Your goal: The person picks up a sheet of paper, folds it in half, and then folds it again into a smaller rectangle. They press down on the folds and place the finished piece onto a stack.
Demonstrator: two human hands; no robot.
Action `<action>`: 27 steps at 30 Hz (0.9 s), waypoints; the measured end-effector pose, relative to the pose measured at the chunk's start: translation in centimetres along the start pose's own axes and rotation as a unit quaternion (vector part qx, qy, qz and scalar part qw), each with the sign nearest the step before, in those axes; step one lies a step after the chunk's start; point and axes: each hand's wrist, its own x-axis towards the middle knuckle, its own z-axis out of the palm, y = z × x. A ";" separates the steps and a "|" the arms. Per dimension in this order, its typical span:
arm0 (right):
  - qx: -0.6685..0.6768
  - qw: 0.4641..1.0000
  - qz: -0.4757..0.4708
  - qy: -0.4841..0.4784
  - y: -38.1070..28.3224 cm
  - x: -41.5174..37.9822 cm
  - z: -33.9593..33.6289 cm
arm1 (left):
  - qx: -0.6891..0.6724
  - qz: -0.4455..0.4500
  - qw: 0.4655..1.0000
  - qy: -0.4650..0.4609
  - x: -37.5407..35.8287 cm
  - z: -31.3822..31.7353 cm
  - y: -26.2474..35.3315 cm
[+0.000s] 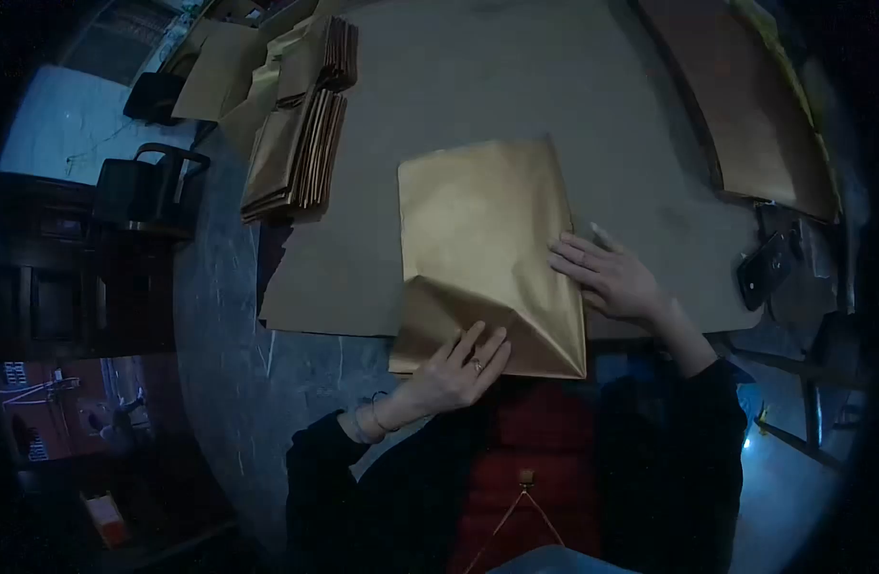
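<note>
A gold paper bag or envelope (478, 215) lies flat on the table in front of me, its near end creased and partly folded up into a raised ridge. My left hand (458, 371) rests on that folded end with fingers stretched out and pressed to the paper; a ring and a bracelet show on it. Along the right edge of the gold paper lies my right hand (611, 277), fingers extended, fingertips on the paper. A pale, thin pointed object (604, 234) sticks out just beyond its knuckles; whether the hand holds it cannot be made out.
Stacks of folded gold paper pieces (300, 153) stand at the table's left side. A large brown sheet or stack (760, 105) lies at the right. Near the right corner is a dark phone (767, 271). Brown board (439, 77) covers the table. Dark chairs (143, 187) stand at left.
</note>
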 end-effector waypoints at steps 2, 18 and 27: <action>0.016 1.000 0.004 -0.027 0.6 -0.3 1.1 | -0.038 0.015 0.998 -0.038 -0.2 0.0 -0.1; -0.062 0.996 -0.047 -0.041 0.7 -0.4 1.7 | -0.185 -0.060 0.970 -0.143 2.3 8.6 -11.2; 0.321 0.940 0.105 0.052 1.1 1.0 1.9 | -0.293 -0.113 0.937 -0.154 0.3 7.6 -13.1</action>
